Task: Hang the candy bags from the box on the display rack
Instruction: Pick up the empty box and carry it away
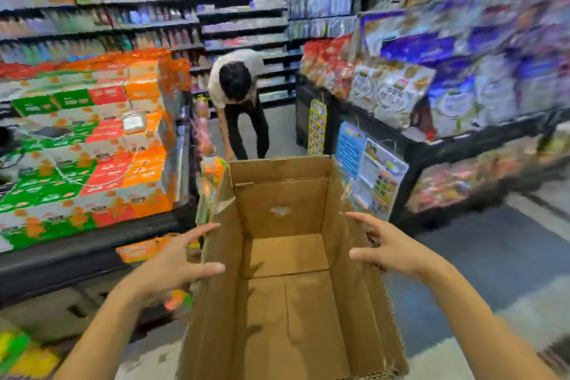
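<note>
A cardboard box (287,302) is standing open in a shop aisle, its long axis running straight away from the person, and it is lying squarely between 2 reaching hands. The left hand (172,259) is hovering just beside the left wall and the right hand (391,248) just beside the right wall, both about equally near. Both are spread wide and holding nothing; whether the thumbs are touching the cardboard cannot be told. The box is showing only bare cardboard inside, so the job is probably nearly done. Candy bags (205,133), blurred, are hanging on a rack just beyond the box's far left corner, nearer the left hand.

Stocked shelves (148,12) are lining the back of the room. A surface stacked with orange, green and red cartons (92,145) is flanking the left, another with snack bags (401,92) the right. A second person (237,92) is bending over the floor (481,259) beyond the box.
</note>
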